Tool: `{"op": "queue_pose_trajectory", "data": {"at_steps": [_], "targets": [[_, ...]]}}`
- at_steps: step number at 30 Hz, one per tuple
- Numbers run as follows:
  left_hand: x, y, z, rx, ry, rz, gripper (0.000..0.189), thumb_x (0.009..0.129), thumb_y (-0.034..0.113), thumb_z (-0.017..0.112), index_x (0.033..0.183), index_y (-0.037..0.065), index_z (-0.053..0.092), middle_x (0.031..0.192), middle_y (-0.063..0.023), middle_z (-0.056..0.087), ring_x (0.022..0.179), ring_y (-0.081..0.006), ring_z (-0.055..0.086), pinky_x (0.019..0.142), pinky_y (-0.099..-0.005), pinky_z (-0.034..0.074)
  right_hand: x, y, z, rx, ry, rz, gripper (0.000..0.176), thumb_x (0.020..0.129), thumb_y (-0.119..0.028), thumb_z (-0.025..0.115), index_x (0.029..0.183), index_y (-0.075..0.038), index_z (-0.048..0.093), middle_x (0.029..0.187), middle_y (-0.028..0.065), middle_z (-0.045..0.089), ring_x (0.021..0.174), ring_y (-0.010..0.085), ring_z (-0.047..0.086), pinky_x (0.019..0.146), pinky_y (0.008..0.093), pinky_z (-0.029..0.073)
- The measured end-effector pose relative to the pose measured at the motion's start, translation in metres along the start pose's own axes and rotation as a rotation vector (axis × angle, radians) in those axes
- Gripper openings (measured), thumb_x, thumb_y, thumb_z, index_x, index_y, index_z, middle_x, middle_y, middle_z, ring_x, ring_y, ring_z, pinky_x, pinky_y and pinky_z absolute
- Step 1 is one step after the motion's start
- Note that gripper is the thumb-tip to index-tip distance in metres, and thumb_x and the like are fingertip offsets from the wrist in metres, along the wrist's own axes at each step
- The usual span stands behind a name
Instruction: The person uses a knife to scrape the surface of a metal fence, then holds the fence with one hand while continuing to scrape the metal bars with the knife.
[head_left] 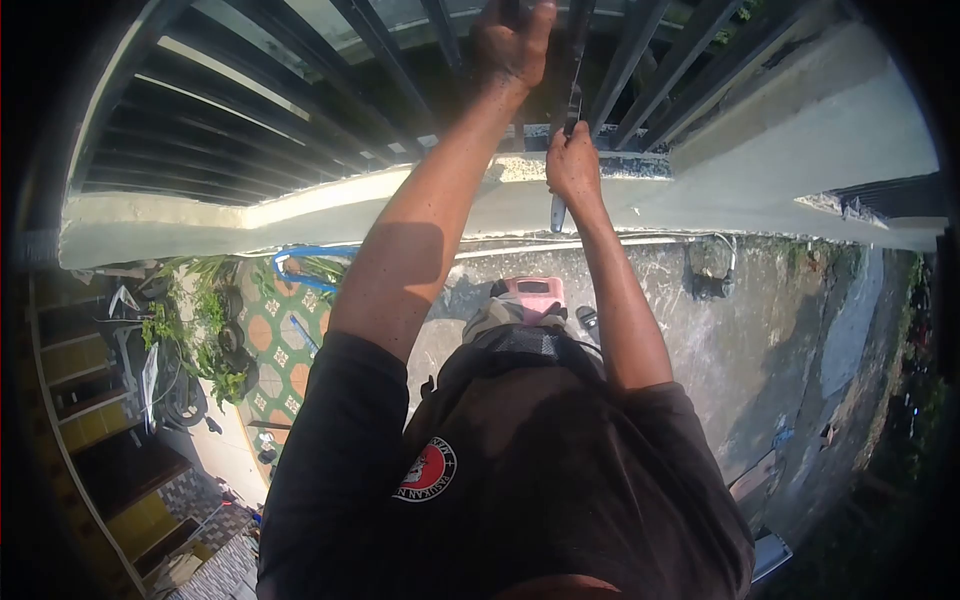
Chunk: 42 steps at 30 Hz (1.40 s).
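A dark metal fence (pixel 385 60) with upright bars stands in front of me on a pale low wall (pixel 330 205). My left hand (pixel 508 48) is raised at the top of the view, its fingers curled around a dark fence bar; the frame's edge cuts off part of it. Lower and to its right, my right hand (pixel 573 165) is closed on a hand tool (pixel 557 213) with a grey handle end. The tool's thin dark upper part points up along a bar; its exact kind is hard to make out.
Below me is a pink step or stool top (pixel 537 288). A blue hose or frame (pixel 312 252) lies by the wall at left, near green plants (pixel 200 325) and patterned tiles (pixel 270 345). Rough concrete (pixel 710 370) spreads to the right, with a dark object (pixel 708 285) near the wall.
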<state>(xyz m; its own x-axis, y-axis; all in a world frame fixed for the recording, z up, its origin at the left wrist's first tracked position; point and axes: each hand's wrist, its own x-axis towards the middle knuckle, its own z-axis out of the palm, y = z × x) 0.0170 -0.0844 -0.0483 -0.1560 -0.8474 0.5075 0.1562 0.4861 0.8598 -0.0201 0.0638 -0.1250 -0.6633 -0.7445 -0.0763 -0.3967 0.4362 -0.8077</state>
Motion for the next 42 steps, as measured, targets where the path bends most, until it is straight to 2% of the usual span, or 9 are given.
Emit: {"op": "queue_pose_trajectory", "data": {"at_steps": [7,12,13,17,22,29,32,36,42], "targets": [[0.014,-0.030,-0.005,-0.345,-0.121,-0.102,0.042,0.091,0.039,0.064,0.064,0.010,0.049,0.053,0.0001,0.048,0.046,-0.0150,0.048,0.046,-0.0351,0.039,0.002,-0.013,-0.032,0.048,0.001,-0.138,0.025,0.096,-0.016,0.046,0.106,0.006,0.047,0.084,0.0327,0.065,0.086,0.0509,0.064,0.080,0.0576,0.049],[0.001,0.006,0.020,-0.069,0.152,-0.052,0.050,0.096,0.044,0.055,0.059,0.014,0.039,0.048,0.0017,0.038,0.039,-0.0128,0.036,0.042,-0.0315,0.034,-0.008,-0.002,-0.014,0.169,-0.007,-0.028,0.028,0.099,-0.020,0.042,0.110,0.005,0.046,0.089,0.0348,0.064,0.090,0.0531,0.062,0.084,0.0587,0.047],[0.003,0.002,0.012,0.015,0.118,-0.150,0.052,0.097,0.049,0.053,0.067,0.006,0.053,0.057,0.0000,0.050,0.052,-0.0144,0.050,0.051,-0.0332,0.039,-0.008,0.018,0.006,0.164,-0.016,0.015,0.028,0.098,-0.020,0.043,0.111,0.005,0.045,0.089,0.0349,0.064,0.090,0.0532,0.062,0.084,0.0587,0.047],[-0.003,0.019,0.022,0.060,0.159,-0.163,0.054,0.097,0.049,0.052,0.066,0.005,0.053,0.058,-0.0021,0.053,0.053,-0.0162,0.052,0.052,-0.0332,0.041,-0.001,0.042,0.017,0.178,-0.035,-0.017,0.025,0.094,-0.015,0.049,0.108,0.006,0.045,0.087,0.0350,0.064,0.087,0.0519,0.064,0.081,0.0589,0.048],[-0.006,0.020,0.022,0.064,0.218,-0.249,0.055,0.095,0.050,0.053,0.071,0.002,0.057,0.065,-0.0056,0.057,0.058,-0.0188,0.055,0.055,-0.0338,0.045,-0.011,-0.030,-0.040,0.239,0.026,-0.159,0.021,0.093,-0.011,0.048,0.106,0.005,0.045,0.086,0.0308,0.066,0.084,0.0499,0.065,0.078,0.0571,0.050],[-0.004,0.016,0.022,0.093,0.251,-0.256,0.059,0.095,0.052,0.053,0.090,-0.006,0.060,0.086,-0.0138,0.063,0.082,-0.0253,0.063,0.073,-0.0361,0.050,-0.003,0.078,0.061,0.127,0.071,0.090,0.034,0.091,-0.013,0.050,0.114,0.011,0.047,0.073,0.0302,0.065,0.076,0.0489,0.066,0.074,0.0574,0.052],[-0.006,0.017,0.022,0.071,0.203,-0.241,0.059,0.095,0.052,0.052,0.091,-0.006,0.059,0.086,-0.0138,0.062,0.081,-0.0263,0.062,0.074,-0.0369,0.050,-0.007,0.060,0.043,0.150,0.044,0.030,0.037,0.091,-0.013,0.048,0.118,0.012,0.046,0.074,0.0306,0.066,0.076,0.0487,0.067,0.075,0.0581,0.051],[-0.006,0.018,0.021,0.068,0.239,-0.273,0.053,0.097,0.047,0.052,0.082,-0.003,0.057,0.073,-0.0090,0.057,0.069,-0.0220,0.059,0.063,-0.0339,0.048,-0.006,0.016,0.012,0.221,0.077,-0.073,0.038,0.091,-0.014,0.049,0.118,0.012,0.046,0.075,0.0305,0.066,0.074,0.0478,0.067,0.074,0.0572,0.052],[-0.004,0.014,0.020,-0.005,0.195,-0.229,0.045,0.097,0.042,0.053,0.080,0.001,0.057,0.072,-0.0062,0.057,0.063,-0.0172,0.057,0.054,-0.0308,0.044,-0.003,0.073,0.046,0.146,-0.010,0.104,0.032,0.092,-0.015,0.048,0.114,0.008,0.046,0.083,0.0323,0.066,0.084,0.0498,0.066,0.080,0.0577,0.050]]}}
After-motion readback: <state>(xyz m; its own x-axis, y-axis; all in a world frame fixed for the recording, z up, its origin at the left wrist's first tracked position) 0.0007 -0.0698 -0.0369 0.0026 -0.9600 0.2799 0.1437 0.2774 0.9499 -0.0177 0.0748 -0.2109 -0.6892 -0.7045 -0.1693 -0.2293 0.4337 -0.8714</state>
